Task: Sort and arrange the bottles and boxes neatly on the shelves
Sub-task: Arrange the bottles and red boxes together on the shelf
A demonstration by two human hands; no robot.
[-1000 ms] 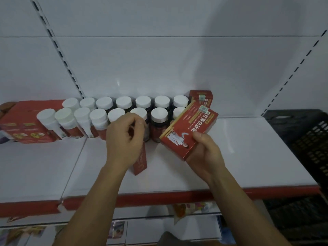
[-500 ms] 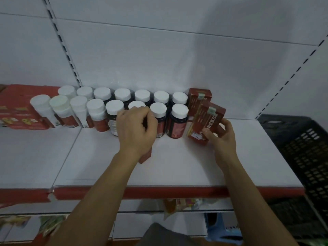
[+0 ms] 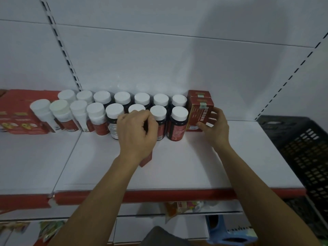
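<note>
On a white shelf (image 3: 177,166), white-capped bottles (image 3: 178,121) stand in 2 rows. The left hand (image 3: 136,132), fingers curled, grips a red box (image 3: 146,159) before them; the right hand (image 3: 215,128) clasps a second box (image 3: 200,112) upright at the rows' right end.

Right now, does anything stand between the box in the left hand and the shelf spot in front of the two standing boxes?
Yes: the right hand, gripping the front box, covers that spot. Otherwise the shelf between it and the held box in the left hand is bare.
</note>
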